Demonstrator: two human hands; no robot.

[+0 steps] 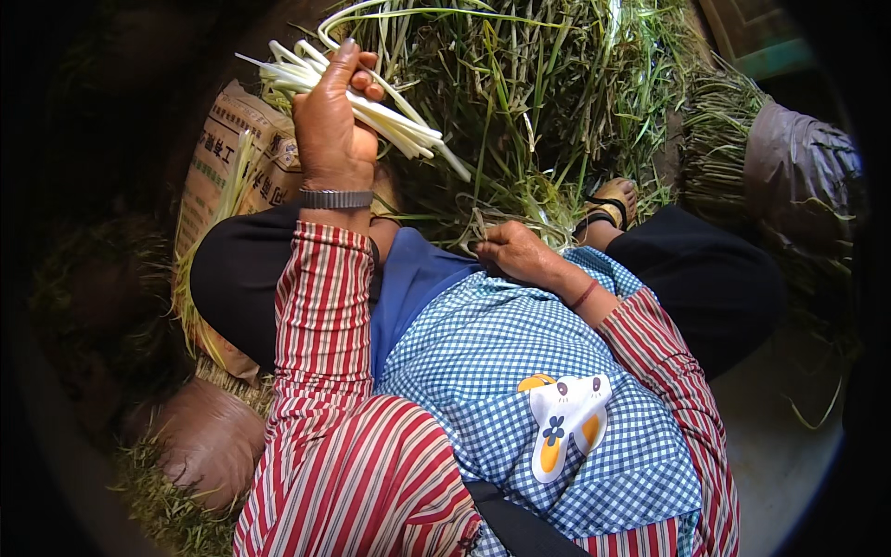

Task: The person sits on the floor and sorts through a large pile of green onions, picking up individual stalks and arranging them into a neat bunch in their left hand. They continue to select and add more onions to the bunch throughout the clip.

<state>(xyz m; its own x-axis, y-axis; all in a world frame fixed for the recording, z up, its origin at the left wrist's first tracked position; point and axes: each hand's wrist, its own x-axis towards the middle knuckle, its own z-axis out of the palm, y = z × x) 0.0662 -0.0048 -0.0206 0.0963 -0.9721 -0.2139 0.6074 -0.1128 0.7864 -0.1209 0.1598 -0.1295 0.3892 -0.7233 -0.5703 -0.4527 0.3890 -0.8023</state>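
Note:
My left hand (334, 132), raised at the upper left, is closed around a bundle of pale white stalks (397, 129). Their ends stick out on both sides of the fist, and several bend over at the left. Low in my lap, my right hand (522, 257) has its fingers curled beside dry, straw-like strands (480, 226), over the upper edge of a blue checked apron (515, 327). Whether those fingers grip a strand cannot be made out. Beyond both hands spreads a large heap of green and brown stalks (585, 83).
A printed paper sack (230, 160) with pale green leaves on it lies left of my knee. Wrapped bundles of stalks stand at the lower left (209, 432) and at the right (793, 153). My sandalled foot (612, 198) rests at the heap's near edge.

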